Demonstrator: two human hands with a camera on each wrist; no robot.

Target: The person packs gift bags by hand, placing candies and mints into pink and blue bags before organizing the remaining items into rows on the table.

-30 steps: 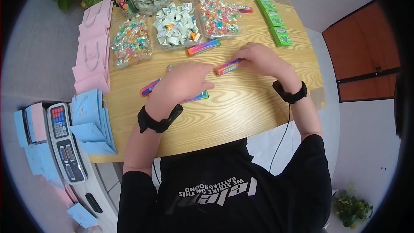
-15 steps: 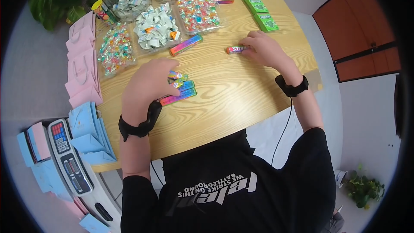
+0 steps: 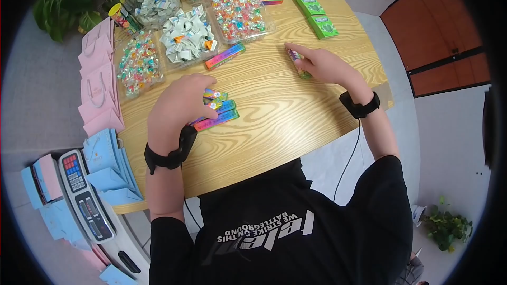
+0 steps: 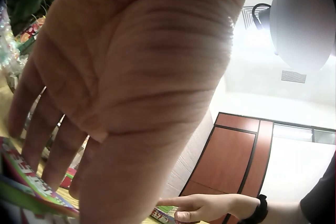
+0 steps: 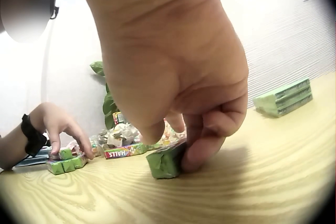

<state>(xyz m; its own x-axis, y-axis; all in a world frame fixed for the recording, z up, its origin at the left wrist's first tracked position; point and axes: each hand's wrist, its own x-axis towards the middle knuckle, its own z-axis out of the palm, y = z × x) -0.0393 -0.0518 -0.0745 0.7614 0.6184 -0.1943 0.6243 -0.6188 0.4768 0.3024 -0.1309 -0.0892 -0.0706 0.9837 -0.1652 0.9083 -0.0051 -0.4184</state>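
Observation:
In the head view the left hand (image 3: 177,106) hovers over or rests on several colourful candy sticks (image 3: 219,120) lying side by side, its fingers spread loosely around their far end; contact cannot be told. The left wrist view shows its fingers long and relaxed beside a stick (image 4: 31,184). Farther right, the right hand (image 3: 327,66) holds one candy stick (image 3: 293,58) between thumb and fingers, the stick on the table pointing away from the body. In the right wrist view its green end (image 5: 164,165) faces the camera. Another stick (image 3: 225,57) lies alone between the hands, farther back.
Clear trays of wrapped candies (image 3: 240,18) and white packets (image 3: 187,37) stand at the back. Green boxes (image 3: 322,26) line the back right, near a red stick (image 3: 272,0). Pink bags (image 3: 97,84), blue bags (image 3: 105,153) and a scale (image 3: 87,195) are at left.
The right hand has carried its stick rightward and turned it from crosswise to pointing away. The left hand has drawn back left, and the sticks by it now lie closer together.

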